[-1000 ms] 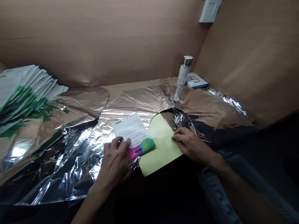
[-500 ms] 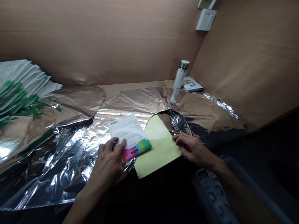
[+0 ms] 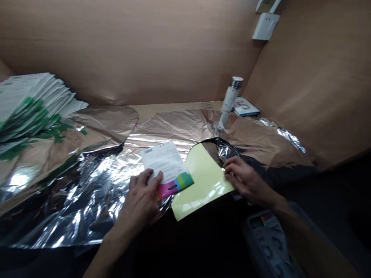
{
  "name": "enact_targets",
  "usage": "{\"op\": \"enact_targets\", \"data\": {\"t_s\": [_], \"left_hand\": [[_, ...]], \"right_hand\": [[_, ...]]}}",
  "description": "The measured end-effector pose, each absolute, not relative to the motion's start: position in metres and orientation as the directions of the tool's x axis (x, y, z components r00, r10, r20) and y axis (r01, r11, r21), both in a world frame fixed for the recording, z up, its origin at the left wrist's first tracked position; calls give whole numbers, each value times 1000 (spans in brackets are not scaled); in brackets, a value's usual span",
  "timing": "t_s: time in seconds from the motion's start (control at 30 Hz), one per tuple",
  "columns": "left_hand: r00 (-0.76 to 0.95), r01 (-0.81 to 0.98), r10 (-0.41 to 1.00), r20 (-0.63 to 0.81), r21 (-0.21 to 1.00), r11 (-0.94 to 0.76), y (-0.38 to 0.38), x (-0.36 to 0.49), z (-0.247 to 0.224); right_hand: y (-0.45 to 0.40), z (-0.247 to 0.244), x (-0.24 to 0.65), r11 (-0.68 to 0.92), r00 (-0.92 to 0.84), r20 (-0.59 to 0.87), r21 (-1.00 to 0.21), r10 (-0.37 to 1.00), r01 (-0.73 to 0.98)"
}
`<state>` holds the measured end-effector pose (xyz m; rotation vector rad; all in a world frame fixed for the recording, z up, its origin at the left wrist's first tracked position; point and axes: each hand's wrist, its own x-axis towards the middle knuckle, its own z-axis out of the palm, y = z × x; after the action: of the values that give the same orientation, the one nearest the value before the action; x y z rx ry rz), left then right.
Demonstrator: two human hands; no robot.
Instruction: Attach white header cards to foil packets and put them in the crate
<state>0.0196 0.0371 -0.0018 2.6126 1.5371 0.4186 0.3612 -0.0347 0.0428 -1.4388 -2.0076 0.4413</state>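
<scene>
One packet (image 3: 163,159) on foil (image 3: 85,178), overlapping yellow sheet (image 3: 203,173); long axis near-to-far, far end leaning left, coloured slotted end (image 3: 181,182) nearest. Left hand (image 3: 141,196) loosely spread on packet; right hand (image 3: 246,181) curled at sheet's right edge, grip unclear

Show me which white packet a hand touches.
The single packet the left hand rests on, its corner over the yellow sheet; the heaped ones at far left are untouched.
</scene>
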Motion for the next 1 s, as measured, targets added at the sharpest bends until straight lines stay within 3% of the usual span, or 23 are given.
{"op": "enact_targets", "data": {"t_s": [0.1,0.23,0.33,0.43,0.53,0.67,0.73,0.77,0.83,0.93,1.0], "left_hand": [[450,847,877,169,231,-479,35,21,0],[438,848,882,173,245,-470,33,20,-3],[446,842,873,199,238,-484,32,18,-7],[450,832,861,237,237,-501,31,18,-10],[450,828,859,244,247,-504,31,19,-13],[448,829,866,222,262,-495,32,19,-13],[453,825,868,203,274,-495,32,19,-10],[456,821,868,198,283,-496,32,19,-7],[462,808,863,203,304,-505,30,20,1],[461,788,850,254,323,-524,24,19,17],[442,764,838,321,356,-539,17,17,27]], "right_hand": [[-22,64,346,275,-149,234,-737,961,617],[14,76,298,222,-451,12,-882,893,415],[43,68,260,224,-552,-68,-868,831,444],[61,55,235,231,-561,-148,-804,814,548],[67,46,226,257,-465,-179,-639,867,725],[66,43,238,196,-228,-67,-319,971,927],[64,42,249,84,-93,-18,-279,996,957],[62,42,253,46,-56,-21,-320,998,946],[56,44,254,35,-67,-42,-523,997,852],[37,58,243,64,-186,-24,-890,982,452],[23,74,237,90,-252,36,-975,967,204]]}}
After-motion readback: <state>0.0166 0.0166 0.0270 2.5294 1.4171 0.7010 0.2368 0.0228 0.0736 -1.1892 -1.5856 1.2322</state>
